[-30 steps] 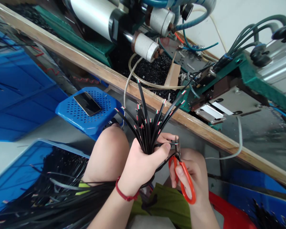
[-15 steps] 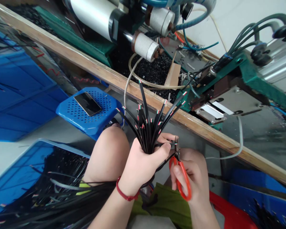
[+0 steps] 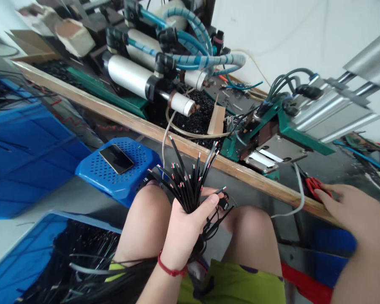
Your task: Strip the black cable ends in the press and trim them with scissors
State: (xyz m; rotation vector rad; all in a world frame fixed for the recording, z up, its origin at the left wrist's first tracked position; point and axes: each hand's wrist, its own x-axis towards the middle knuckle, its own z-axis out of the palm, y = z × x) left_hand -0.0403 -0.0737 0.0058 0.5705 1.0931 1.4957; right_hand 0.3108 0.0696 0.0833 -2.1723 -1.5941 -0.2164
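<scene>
My left hand (image 3: 194, 217) is closed around a bundle of black cables (image 3: 186, 190), held upright above my lap. Their cut ends fan out at the top and show small red, white and green wire tips. One cable (image 3: 220, 191) sticks out to the right, by my left thumb. Far to the right, at the bench edge, my right hand (image 3: 348, 207) has its fingers on the red handles of a pair of scissors (image 3: 315, 185). The scissors' blades are hidden. Longer black cables trail from the bundle across my lap to the left.
A wooden-edged bench (image 3: 129, 120) runs across, bearing pneumatic cylinders (image 3: 129, 76) and a green-framed press (image 3: 272, 143). Black scraps (image 3: 199, 112) lie on it. A phone (image 3: 116, 158) rests on a blue stool (image 3: 136, 154). A blue bin (image 3: 34, 240) of cables stands lower left.
My right hand has carried the scissors away from the cable at my left thumb, rightward to the bench edge. My left hand still holds the bundle. The view has shifted, showing more of the bench.
</scene>
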